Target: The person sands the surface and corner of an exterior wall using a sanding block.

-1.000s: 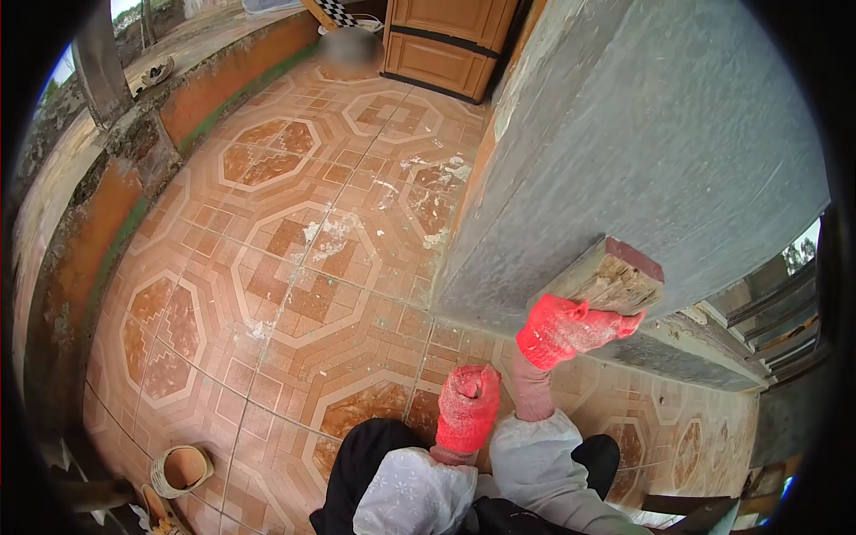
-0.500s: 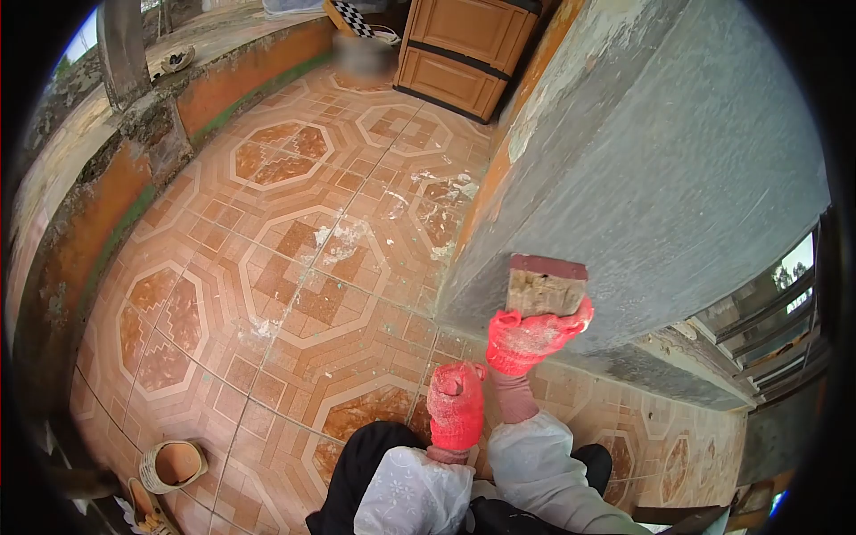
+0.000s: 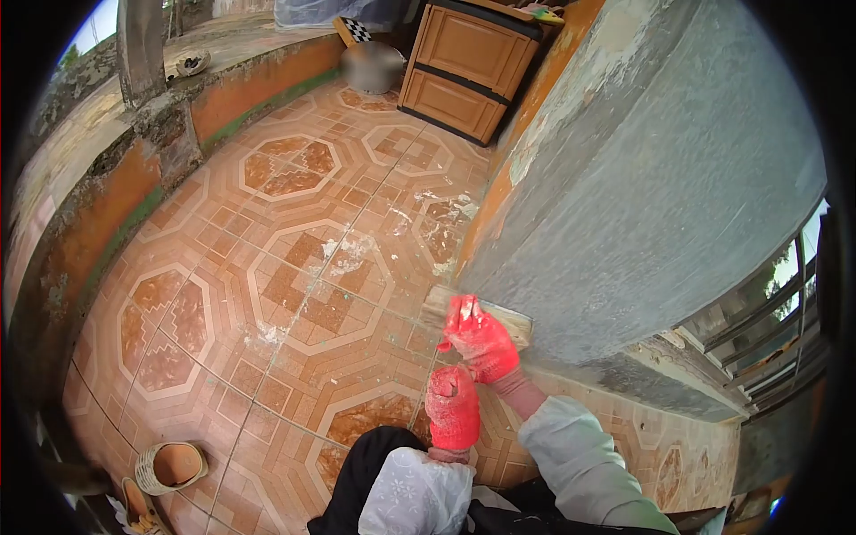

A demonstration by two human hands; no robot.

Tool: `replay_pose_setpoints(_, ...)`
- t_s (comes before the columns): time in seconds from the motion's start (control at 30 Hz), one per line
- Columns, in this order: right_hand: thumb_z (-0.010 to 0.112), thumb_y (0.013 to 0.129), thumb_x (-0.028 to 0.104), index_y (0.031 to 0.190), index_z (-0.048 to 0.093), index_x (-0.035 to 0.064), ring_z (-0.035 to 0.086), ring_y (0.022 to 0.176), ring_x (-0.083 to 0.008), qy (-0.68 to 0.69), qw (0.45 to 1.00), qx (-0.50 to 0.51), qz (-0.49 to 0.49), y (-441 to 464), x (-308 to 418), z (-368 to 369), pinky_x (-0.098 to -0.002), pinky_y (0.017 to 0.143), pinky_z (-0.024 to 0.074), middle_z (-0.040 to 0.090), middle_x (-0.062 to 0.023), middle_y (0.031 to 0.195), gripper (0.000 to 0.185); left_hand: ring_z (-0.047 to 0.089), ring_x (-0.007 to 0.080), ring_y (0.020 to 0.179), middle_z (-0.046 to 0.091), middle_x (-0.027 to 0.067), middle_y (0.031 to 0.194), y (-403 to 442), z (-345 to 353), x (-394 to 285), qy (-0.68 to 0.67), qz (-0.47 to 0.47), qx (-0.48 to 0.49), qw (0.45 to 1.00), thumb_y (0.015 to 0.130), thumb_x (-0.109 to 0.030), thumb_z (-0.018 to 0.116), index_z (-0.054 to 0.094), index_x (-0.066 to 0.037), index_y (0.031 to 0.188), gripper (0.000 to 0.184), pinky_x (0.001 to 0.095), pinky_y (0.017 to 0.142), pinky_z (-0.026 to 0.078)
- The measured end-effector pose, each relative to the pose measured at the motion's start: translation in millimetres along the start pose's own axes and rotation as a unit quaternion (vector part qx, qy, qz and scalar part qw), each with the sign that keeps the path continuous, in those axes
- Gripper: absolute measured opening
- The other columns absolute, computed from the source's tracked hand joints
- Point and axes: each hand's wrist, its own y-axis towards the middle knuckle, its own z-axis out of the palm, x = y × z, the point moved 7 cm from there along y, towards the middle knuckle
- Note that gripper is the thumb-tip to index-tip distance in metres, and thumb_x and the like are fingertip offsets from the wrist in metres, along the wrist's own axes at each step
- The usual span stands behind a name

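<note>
My right hand [image 3: 482, 340], in a dusty red glove, grips a wooden sanding block [image 3: 514, 323]. The block lies tilted across the lower corner of the grey wall [image 3: 642, 205], its left end reaching past the wall edge over the floor. Its working face is turned away from me. Just below, my left hand [image 3: 453, 406], in a matching glove, is closed in a fist close to my right wrist. Whatever it holds, if anything, is hidden.
Patterned tile floor [image 3: 294, 357] carries white dust and flakes. A brown drawer cabinet [image 3: 464, 67] stands at the back beside a blurred round pot [image 3: 373, 69]. A low orange wall [image 3: 259, 94] runs along the left. Shoes [image 3: 171, 467] lie at lower left; a slatted window [image 3: 785, 303] is at right.
My right hand has moved down and left with the sanding block, from the wall face to its lower corner. The reddish edge seen before is now hidden. My left hand has barely moved.
</note>
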Motion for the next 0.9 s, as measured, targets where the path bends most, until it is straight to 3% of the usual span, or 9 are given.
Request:
replay_pose_setpoints(0.1,0.055,0.088,0.048,0.132,0.049,-0.0138,0.062,0.116,-0.0334,-0.172,0.963,-0.069,-0.198,-5.2,33.3,29.5,-0.0359,0.094,0.0532,0.061,-0.0280,0.122,0.076,0.057,0.0120,0.064,0.069,0.0069,0.079,1.6,-4.4,-12.5,0.017,0.019,-0.010,1.000,0.101,-0.013,0.056,0.065,-0.005,0.078,0.025,0.0296,0.060,0.046)
replay_pose_setpoints(0.23,0.064,0.085,0.041,0.128,0.051,-0.0109,0.060,0.112,-0.0364,-0.023,0.993,-0.097,0.059,67.1,-57.1,-122.5,-0.0396,0.089,0.0536,0.057,-0.0262,0.120,0.068,0.056,0.0119,0.060,0.068,0.0063,0.076,-1.5,2.7,-25.5,-0.032,-0.118,0.024,0.992,0.102,-0.014,0.056,0.062,-0.005,0.075,0.029,0.0304,0.059,0.046)
replay_pose_setpoints(0.37,0.070,0.076,0.044,0.121,0.054,-0.0097,0.062,0.103,-0.0318,0.057,0.963,-0.139,0.223,73.7,-84.4,-170.6,-0.0315,0.084,0.0544,0.059,-0.0198,0.114,0.073,0.056,0.0125,0.060,0.068,0.0055,0.077,1.5,-1.2,-26.3,-0.057,-0.053,0.003,0.997,0.103,-0.014,0.055,0.061,-0.005,0.077,0.029,0.0302,0.059,0.046)
replay_pose_setpoints(0.43,0.068,0.079,0.043,0.128,0.051,-0.0101,0.062,0.112,-0.0333,-0.194,0.972,-0.129,-0.041,56.5,-17.4,-60.6,-0.0335,0.091,0.0546,0.058,-0.0226,0.123,0.074,0.057,0.0130,0.060,0.068,0.0058,0.078,3.2,-3.7,-30.8,-0.061,-0.026,-0.001,0.998,0.103,-0.014,0.055,0.061,-0.005,0.077,0.028,0.0305,0.059,0.046)
replay_pose_setpoints(0.5,0.062,0.084,0.043,0.133,0.048,-0.0117,0.062,0.118,-0.0340,-0.480,0.800,-0.161,-0.323,-3.5,55.1,53.1,-0.0366,0.098,0.0535,0.059,-0.0265,0.126,0.075,0.058,0.0139,0.062,0.067,0.0059,0.075,0.6,-14.4,-28.5,-0.055,0.004,-0.020,0.998,0.101,-0.012,0.055,0.060,-0.005,0.074,0.029,0.0311,0.060,0.047)
replay_pose_setpoints(0.6,0.059,0.086,0.045,0.136,0.046,-0.0115,0.061,0.119,-0.0336,-0.193,0.932,-0.006,-0.308,10.5,46.1,37.9,-0.0391,0.100,0.0527,0.060,-0.0283,0.125,0.077,0.059,0.0140,0.063,0.065,0.0052,0.068,0.6,-20.4,-34.1,-0.025,-0.015,-0.027,0.999,0.099,-0.011,0.056,0.059,-0.005,0.069,0.031,0.0315,0.061,0.047)
replay_pose_setpoints(0.63,0.057,0.088,0.045,0.137,0.045,-0.0117,0.062,0.119,-0.0338,-0.246,0.930,-0.068,-0.266,25.0,29.6,18.0,-0.0380,0.098,0.0538,0.059,-0.0277,0.125,0.076,0.057,0.0132,0.062,0.063,0.0044,0.065,-0.3,-16.6,-36.2,-0.007,-0.046,-0.018,0.999,0.099,-0.012,0.056,0.058,-0.006,0.067,0.032,0.0311,0.062,0.047)
replay_pose_setpoints(0.77,0.066,0.080,0.050,0.129,0.051,-0.0112,0.063,0.107,-0.0354,-0.021,0.990,-0.117,0.079,95.1,-77.9,-163.5,-0.0379,0.086,0.0549,0.059,-0.0265,0.120,0.080,0.055,0.0119,0.061,0.061,0.0031,0.064,5.8,-1.5,-10.3,-0.035,-0.013,0.018,0.999,0.098,-0.012,0.057,0.058,-0.007,0.067,0.032,0.0309,0.059,0.045)
replay_pose_setpoints(0.9,0.060,0.087,0.045,0.127,0.051,-0.0114,0.060,0.114,-0.0331,-0.110,0.984,-0.126,0.064,74.9,-52.7,-152.2,-0.0351,0.086,0.0557,0.058,-0.0239,0.123,0.070,0.050,0.0103,0.056,0.059,0.0006,0.063,3.8,-5.5,-31.2,-0.091,-0.032,0.006,0.995,0.098,-0.014,0.058,0.060,-0.008,0.069,0.030,0.0309,0.052,0.039)
